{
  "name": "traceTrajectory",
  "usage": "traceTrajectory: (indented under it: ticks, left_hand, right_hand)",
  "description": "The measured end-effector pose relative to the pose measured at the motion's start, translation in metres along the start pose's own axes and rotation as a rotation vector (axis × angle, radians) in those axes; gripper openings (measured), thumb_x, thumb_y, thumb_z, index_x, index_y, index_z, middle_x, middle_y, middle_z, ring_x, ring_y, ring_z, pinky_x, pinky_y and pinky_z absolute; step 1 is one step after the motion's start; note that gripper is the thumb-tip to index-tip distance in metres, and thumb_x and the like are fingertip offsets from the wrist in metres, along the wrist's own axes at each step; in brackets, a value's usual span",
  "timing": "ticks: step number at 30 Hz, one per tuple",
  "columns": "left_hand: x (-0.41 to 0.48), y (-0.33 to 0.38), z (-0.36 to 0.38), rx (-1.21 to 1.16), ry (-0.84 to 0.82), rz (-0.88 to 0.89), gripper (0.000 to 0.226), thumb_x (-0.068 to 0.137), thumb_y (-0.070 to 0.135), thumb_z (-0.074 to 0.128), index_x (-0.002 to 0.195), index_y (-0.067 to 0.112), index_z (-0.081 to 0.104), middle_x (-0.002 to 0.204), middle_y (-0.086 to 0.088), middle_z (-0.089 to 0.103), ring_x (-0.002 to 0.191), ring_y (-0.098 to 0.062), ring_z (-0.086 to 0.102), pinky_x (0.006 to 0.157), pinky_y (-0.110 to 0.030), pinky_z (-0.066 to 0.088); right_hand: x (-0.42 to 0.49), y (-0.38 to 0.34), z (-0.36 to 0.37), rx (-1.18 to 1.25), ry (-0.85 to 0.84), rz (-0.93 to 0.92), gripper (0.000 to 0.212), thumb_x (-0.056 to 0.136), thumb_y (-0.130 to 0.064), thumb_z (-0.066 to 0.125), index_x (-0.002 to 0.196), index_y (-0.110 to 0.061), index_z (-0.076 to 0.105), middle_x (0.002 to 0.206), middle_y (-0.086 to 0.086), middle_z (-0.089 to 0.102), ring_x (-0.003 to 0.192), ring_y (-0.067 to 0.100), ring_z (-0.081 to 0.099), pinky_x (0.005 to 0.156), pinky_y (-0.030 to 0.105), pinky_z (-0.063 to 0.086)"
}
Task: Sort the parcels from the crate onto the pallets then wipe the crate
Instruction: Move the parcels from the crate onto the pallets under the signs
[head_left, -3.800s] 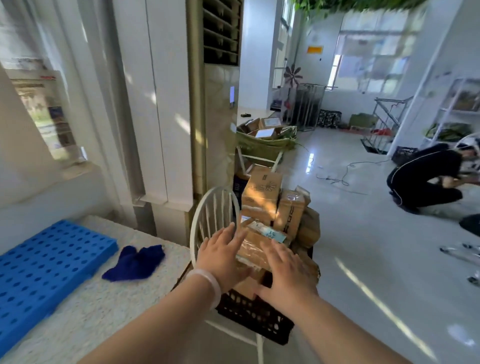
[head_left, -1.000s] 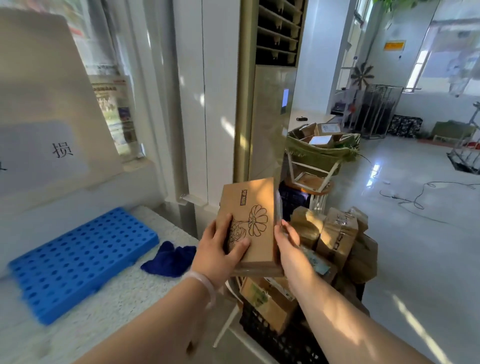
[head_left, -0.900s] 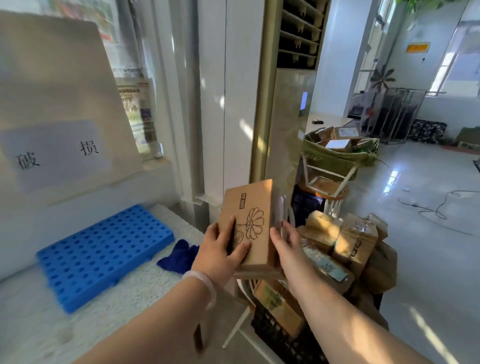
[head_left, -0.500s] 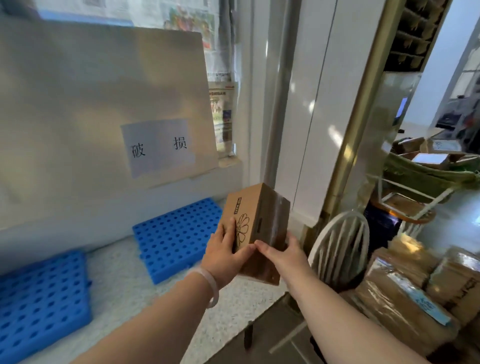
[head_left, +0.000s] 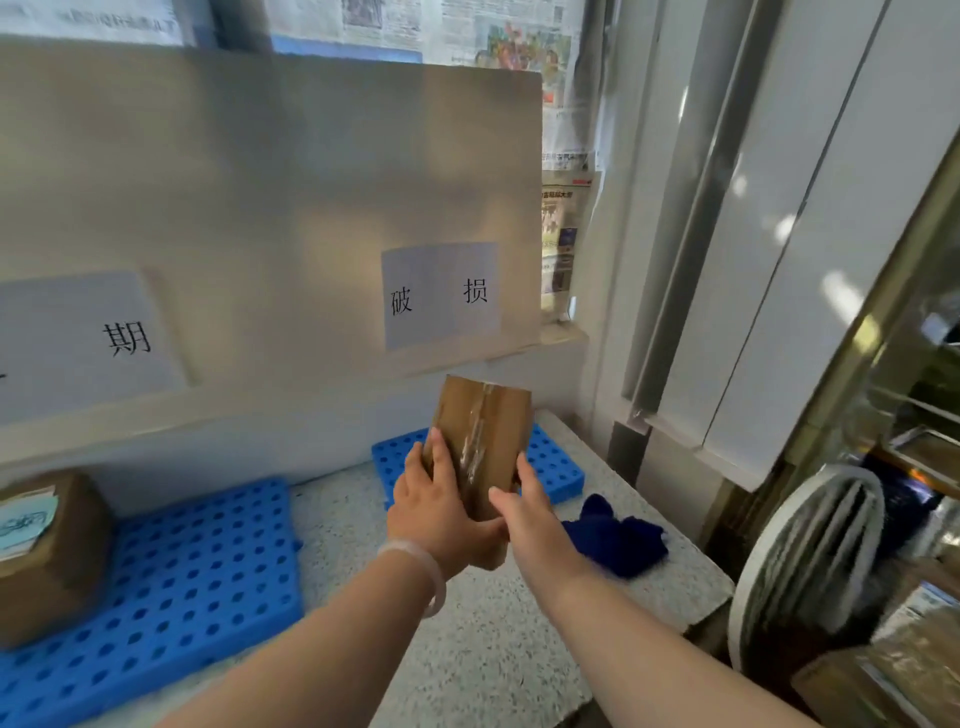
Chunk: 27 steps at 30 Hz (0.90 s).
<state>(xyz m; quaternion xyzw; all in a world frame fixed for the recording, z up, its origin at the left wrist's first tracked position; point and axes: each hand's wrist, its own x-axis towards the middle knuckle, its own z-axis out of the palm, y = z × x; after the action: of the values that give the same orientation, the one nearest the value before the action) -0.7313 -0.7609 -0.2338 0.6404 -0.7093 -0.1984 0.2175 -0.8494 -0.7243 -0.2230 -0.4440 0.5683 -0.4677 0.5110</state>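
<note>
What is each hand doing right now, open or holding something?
Left hand: grips the cardboard box at its lower left.
Right hand: holds the same box on its right side.

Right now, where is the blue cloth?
In the head view, the cloth lies on the counter right of centre, just right of the right hand and in front of the right pallet.

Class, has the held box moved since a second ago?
Yes: the box went from right of the blue cloth to its left, above the right pallet.
</note>
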Motion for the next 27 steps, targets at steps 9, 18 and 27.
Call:
traceTrajectory:
  ticks: [9,18,27]
  left_hand:
    - [0.020,-0.055,-0.032,-0.505,-0.047,-0.163,0.130,0.056,0.063,0.076,0.153,0.040,-0.008,0.133,-0.001,0.027,0.120,-0.024,0.039,0.101,-0.048,0.047]
    - [0.026,-0.087,-0.042,-0.750,-0.212,-0.104,0.112,0.058,0.063,0.068,0.148,0.055,0.003,0.145,0.004,0.038,0.120,-0.024,0.053,0.098,-0.048,0.051]
    - [0.033,-0.096,-0.046,-0.155,0.060,-0.035,0.074,0.096,0.040,0.054,0.156,0.028,0.012,0.142,-0.002,0.038,0.125,-0.018,0.041,0.108,-0.034,0.037]
  right_hand:
    - [0.017,-0.005,0.030,-0.354,0.074,-0.159,0.051,0.101,-0.034,0.050,0.149,-0.038,0.033,0.151,-0.006,0.032,0.132,0.012,0.036,0.107,0.034,0.039]
    - [0.043,0.017,0.040,-0.202,0.180,0.123,0.102,0.064,-0.070,0.065,0.151,-0.038,0.022,0.146,-0.001,0.046,0.125,0.024,0.052,0.103,0.050,0.047]
    - [0.037,0.008,0.069,-0.183,0.122,0.044,0.074,0.094,-0.029,0.062,0.154,-0.034,0.018,0.134,-0.002,0.050,0.110,0.016,0.055,0.074,0.029,0.049]
